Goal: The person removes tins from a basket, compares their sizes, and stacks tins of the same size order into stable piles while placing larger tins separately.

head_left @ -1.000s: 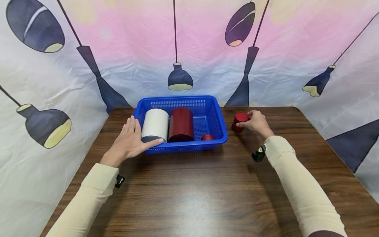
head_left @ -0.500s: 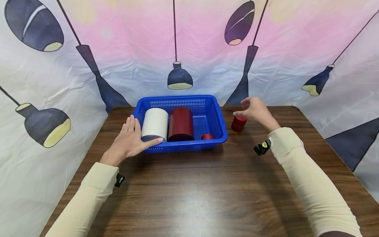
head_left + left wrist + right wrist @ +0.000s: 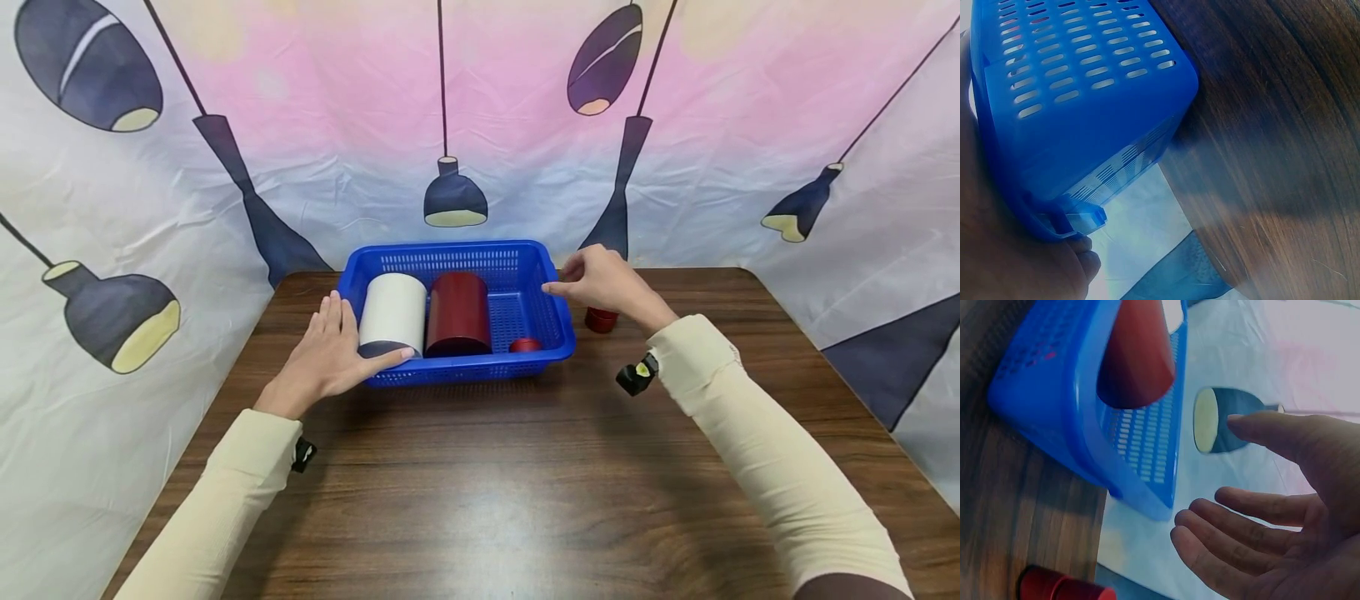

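Observation:
My left hand (image 3: 324, 360) rests on the left end of a blue plastic basket (image 3: 457, 372), fingers straight and thumb laid along the front rim. Inside lie a white cylinder (image 3: 393, 308), a dark red cylinder (image 3: 459, 310) and a small round red piece (image 3: 526, 344) at the front right. With nothing in it, my right hand (image 3: 606, 282) hovers by the basket's right rim, thumb and fingers apart in the right wrist view. Below that hand, a small red cylinder (image 3: 602, 322) in two stacked sections stands on the table, its top hidden in the head view.
The brown wooden table (image 3: 450, 483) stretches in front of the basket. Directly behind it hangs a cloth backdrop (image 3: 360, 192) printed with lamps. A small black device (image 3: 637, 375) is strapped at my right wrist.
My right hand has let go of the small red cylinder, lifted, and moved left toward the basket's right rim. The left hand has stayed on the basket.

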Motion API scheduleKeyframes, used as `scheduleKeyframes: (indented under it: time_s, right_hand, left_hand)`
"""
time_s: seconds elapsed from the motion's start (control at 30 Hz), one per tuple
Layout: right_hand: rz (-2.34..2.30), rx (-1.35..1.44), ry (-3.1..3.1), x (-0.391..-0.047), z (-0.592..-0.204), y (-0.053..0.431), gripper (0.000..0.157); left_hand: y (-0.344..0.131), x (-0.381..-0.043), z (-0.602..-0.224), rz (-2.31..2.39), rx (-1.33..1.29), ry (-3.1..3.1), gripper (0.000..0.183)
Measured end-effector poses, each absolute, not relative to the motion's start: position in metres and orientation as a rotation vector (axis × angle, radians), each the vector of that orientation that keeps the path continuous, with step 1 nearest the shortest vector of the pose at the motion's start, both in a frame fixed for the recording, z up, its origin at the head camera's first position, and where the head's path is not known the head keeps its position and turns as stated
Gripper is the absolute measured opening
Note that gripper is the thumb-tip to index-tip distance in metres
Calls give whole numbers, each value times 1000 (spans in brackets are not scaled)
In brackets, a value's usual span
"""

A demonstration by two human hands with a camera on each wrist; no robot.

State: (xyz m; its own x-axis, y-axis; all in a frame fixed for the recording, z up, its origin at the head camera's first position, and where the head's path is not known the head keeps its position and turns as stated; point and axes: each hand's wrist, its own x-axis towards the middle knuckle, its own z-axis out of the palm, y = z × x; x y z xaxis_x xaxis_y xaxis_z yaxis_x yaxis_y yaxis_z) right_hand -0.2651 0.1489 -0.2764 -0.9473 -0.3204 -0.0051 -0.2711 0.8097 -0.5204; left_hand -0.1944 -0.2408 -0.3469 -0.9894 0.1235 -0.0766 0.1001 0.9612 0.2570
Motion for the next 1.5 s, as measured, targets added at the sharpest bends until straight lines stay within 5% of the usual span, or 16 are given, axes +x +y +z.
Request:
scheduleKeyframes:
  time_s: [0.3,0.47,0.67,0.83,1.5]
  right_hand:
    - [-661,-557,2843,-260,-287,121,58]
    - [-570,-543,2809,-259,-292,106,43]
    - [-458,-514,2759,-260,-300,91,56]
    - [-312,-510,2765,-261,-307,81,45]
    - [-83,-492,2723,-265,-329,61,63]
  left_hand:
    - [-241,-195,-346,395,166,3008,136]
    - [-241,-195,-347,393,165,3004,136]
    - [-242,-195,-348,397,166,3003,136]
    - [-241,-194,-348,396,170,3004,136]
    - [-242,-195,-347,390,164,3009,137]
